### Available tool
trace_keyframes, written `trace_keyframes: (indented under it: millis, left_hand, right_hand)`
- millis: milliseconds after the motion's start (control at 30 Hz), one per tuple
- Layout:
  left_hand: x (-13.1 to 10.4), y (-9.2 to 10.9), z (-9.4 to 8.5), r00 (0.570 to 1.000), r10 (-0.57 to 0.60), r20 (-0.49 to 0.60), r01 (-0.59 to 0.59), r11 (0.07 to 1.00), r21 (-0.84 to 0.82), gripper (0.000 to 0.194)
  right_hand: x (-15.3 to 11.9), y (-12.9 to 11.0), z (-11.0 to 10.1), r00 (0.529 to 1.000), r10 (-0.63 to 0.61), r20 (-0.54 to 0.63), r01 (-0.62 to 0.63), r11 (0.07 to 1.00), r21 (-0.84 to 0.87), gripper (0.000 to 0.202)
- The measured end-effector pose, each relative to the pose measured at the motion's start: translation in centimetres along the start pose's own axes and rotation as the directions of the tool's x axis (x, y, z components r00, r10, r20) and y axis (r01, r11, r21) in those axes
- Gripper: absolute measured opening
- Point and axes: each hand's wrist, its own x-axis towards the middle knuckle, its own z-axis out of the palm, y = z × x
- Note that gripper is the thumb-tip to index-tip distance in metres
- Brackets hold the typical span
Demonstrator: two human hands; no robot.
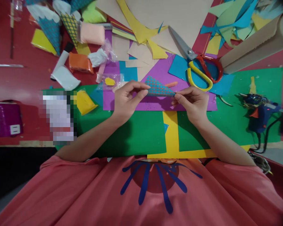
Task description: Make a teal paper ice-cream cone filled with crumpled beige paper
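Observation:
Both my hands hold a small blue paper cone (158,87) with a brownish grid pattern, lying sideways over a purple sheet (122,102). My left hand (129,99) pinches its wide end between thumb and fingers. At the pointed tip on the right, the thumb and fingers of my right hand (192,102) are closed on it. Just behind the cone, an orange stick-like piece (171,84) lies on the purple sheet. Scissors (191,56) with one red and one yellow handle rest beyond my right hand, blades slightly apart.
Finished-looking cones (48,28) with white tops lie at the back left among clay packets (81,62). A glue gun (261,113) with its cord is at the right. A cardboard roll (254,44) and paper scraps (235,22) occupy the back right. Green sheets (132,131) cover the front.

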Motion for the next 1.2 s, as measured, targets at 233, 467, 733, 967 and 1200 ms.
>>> trace_keyframes:
  millis: [233, 467, 733, 967, 1200]
  left_hand:
    - [0.42, -0.02, -0.22, 1.000, 0.020, -0.022, -0.020, 1.000, 0.023, 0.032]
    - [0.48, 0.55, -0.36, 0.999, 0.038, -0.039, -0.039, 0.999, -0.010, 0.026]
    - [-0.03, 0.83, -0.09, 0.998, 0.053, 0.044, -0.051, 0.998, -0.031, 0.025]
    - [-0.04, 0.61, -0.01, 0.997, -0.029, 0.073, 0.033, 0.998, -0.054, 0.026]
    - [-0.19, 0.69, 0.39, 0.990, -0.077, 0.118, 0.093, 0.986, -0.135, 0.023]
  right_hand:
    - [-0.12, -0.11, -0.02, 0.998, -0.054, -0.013, 0.054, 0.999, 0.003, 0.025]
    - [0.33, 0.11, -0.13, 0.998, -0.064, -0.012, 0.065, 0.997, 0.048, 0.025]
    - [-0.19, 0.19, -0.38, 0.960, -0.217, 0.178, 0.252, 0.945, -0.207, 0.023]
    - [-0.39, -0.39, -0.48, 0.949, -0.233, 0.212, 0.286, 0.919, -0.272, 0.014]
    - [-0.54, -0.28, -0.11, 0.961, -0.235, 0.147, 0.265, 0.936, -0.233, 0.014]
